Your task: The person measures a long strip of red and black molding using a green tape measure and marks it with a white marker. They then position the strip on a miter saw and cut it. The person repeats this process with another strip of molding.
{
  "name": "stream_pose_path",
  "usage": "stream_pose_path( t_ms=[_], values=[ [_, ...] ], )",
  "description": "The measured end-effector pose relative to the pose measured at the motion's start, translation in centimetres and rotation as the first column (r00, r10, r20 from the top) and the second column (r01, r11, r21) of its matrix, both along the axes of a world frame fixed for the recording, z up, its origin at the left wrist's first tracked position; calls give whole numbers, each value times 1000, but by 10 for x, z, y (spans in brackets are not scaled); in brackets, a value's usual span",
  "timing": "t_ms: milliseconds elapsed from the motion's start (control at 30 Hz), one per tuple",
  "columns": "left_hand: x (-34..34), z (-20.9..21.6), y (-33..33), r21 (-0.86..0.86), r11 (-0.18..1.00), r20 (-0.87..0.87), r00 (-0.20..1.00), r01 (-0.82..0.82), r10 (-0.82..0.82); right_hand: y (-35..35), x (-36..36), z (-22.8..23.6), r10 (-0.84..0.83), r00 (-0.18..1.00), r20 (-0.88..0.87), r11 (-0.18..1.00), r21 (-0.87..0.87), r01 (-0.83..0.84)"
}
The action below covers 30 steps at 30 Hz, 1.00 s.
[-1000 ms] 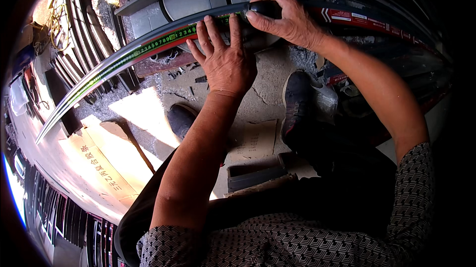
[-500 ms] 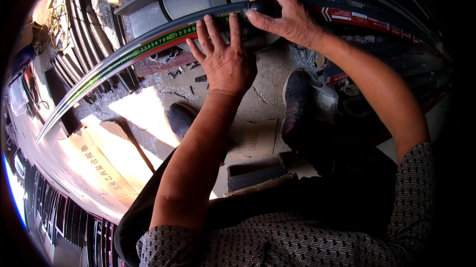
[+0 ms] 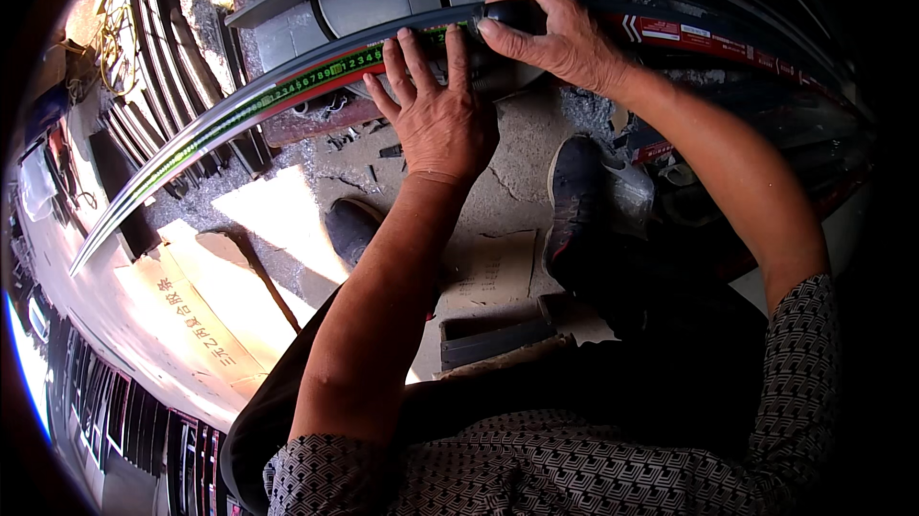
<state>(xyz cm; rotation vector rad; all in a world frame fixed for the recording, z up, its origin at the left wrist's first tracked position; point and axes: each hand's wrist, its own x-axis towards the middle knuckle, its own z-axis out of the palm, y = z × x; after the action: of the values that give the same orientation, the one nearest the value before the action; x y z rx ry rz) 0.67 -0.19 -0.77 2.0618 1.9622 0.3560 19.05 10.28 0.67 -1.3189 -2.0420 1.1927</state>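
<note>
A long dark profile bar with red labels (image 3: pixel 670 30) runs from the far left to the right, bent by the lens. Along it lies a black measuring tape with bright green digits (image 3: pixel 316 82), its left part washed out by glare. My left hand (image 3: pixel 440 119) rests palm down with fingers spread, the fingertips pressing on the tape and bar. Just to its right, my right hand (image 3: pixel 565 42) curls thumb and fingers around the rounded black case of the tape measure (image 3: pixel 512 13). The right-hand fingertips behind the case are partly hidden.
Behind the bar stands a grey metal machine bed (image 3: pixel 369 1). Dark profile strips (image 3: pixel 172 47) lie at the far left. Flattened cardboard (image 3: pixel 196 310) covers sunlit floor at left. Below are my shoes (image 3: pixel 574 190), a small cardboard piece (image 3: pixel 493 267) and a dark block (image 3: pixel 498 339).
</note>
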Motion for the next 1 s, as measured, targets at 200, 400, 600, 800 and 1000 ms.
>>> stream_pose_path(
  t_ms=[200,400,600,800,1000],
  values=[
    [1,0,0,4,1000,-6,1000,-1,1,1,1,-2,6,1000,20,1000,-5,-6],
    [1,0,0,10,1000,-6,1000,-2,2,1,1,-2,9,1000,19,1000,-12,-9],
    [1,-1,0,19,1000,-9,1000,-1,1,1,1,-5,1,1000,6,1000,-5,-1],
    [1,-1,0,18,1000,-5,1000,-3,3,1,2,-6,2,1000,12,1000,-15,-2],
    [1,-2,0,16,1000,3,1000,-6,6,0,2,-6,4,1000,16,1000,3,-4]
  ],
)
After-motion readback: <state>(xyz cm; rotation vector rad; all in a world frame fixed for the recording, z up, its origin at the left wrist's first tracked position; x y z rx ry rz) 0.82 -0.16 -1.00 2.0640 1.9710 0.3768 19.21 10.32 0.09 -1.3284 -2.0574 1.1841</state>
